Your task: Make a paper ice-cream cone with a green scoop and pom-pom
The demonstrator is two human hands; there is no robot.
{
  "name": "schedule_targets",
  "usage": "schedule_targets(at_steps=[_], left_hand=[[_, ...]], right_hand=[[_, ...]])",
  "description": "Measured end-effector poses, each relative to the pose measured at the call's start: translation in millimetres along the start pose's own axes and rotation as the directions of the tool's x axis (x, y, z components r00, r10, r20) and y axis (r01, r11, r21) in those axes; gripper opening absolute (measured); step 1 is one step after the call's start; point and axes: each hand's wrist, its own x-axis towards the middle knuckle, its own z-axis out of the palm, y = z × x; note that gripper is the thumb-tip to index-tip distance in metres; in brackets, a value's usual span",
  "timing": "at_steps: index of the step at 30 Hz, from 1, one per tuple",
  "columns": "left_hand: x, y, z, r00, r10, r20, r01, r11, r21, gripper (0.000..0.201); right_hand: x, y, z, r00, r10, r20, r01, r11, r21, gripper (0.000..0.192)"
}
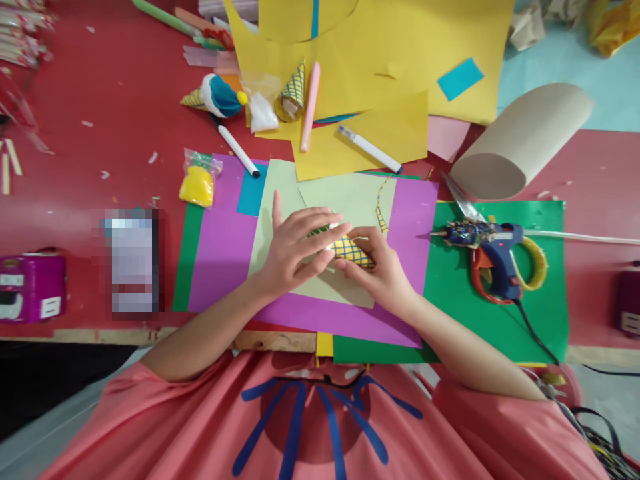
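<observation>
Rolling a small yellow paper cone point(351, 251) with a blue grid pattern, over a pale green sheet point(345, 193) lying on purple paper point(220, 247) on the red tabletop point(115, 100). Left hand point(293, 250) lying flat, fingers spread, pressing down across the wide end of the cone; no closed grip, just palm and finger pressure. Right hand point(383, 267) pinching the narrow end, thumb and fingertips closed on the cone in a tight grip. Cone sitting between both hands, touching both, resting on the green sheet.

Judging the step as shaping or sealing the seam: keeping even pressure along the overlap, holding the tip steady with the right hand, not crushing the open end under the left palm. Likely risk: seam springing open or the tip skewing if pressure is uneven.

Nearby: blue glue gun point(493, 257) resting on scissors point(475, 267) on the green sheet to the right, well apart from the hands. 2 white markers point(239, 151) point(370, 149) and a pink stick point(310, 107) beyond the sheets. 1 finished cone point(295, 90) standing on yellow paper point(400, 53). Cardboard roll point(523, 140) at the far right.
</observation>
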Motion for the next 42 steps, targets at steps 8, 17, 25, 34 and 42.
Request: schedule_targets(at_steps=[8,17,25,34,42], left_hand=[[-2.6,1.1,-0.8,0.998,-0.058,-0.008,0.057,0.997,-0.048,0.045],[-3.5,-0.9,2.2,0.996,0.037,0.087,-0.024,0.988,-0.155,0.045],[-4.1,-0.9,2.7,1.000,-0.025,-0.003,0.025,0.993,-0.117,0.043],[-3.0,-1.7,1.0,0.999,-0.022,-0.043,0.019,0.997,-0.071,0.028],[-5.3,-4.7,1.4,0.996,-0.055,-0.068,0.042,0.983,-0.179,0.048]], right_hand=[[1.4,-4.7,1.0,0.978,0.088,0.191,-0.178,0.828,0.531,0.034],[5.4,-0.8,3.6,0.807,0.144,0.574,-0.564,0.476,0.674,0.036],[4.1,-1.8,9.6,0.922,0.179,0.343,-0.382,0.559,0.736,0.045],[3.7,1.7,12.1,0.932,0.128,0.340,-0.345,0.604,0.718,0.042],[4.4,0.2,8.0,0.965,0.087,0.247,-0.231,0.730,0.644,0.045]])
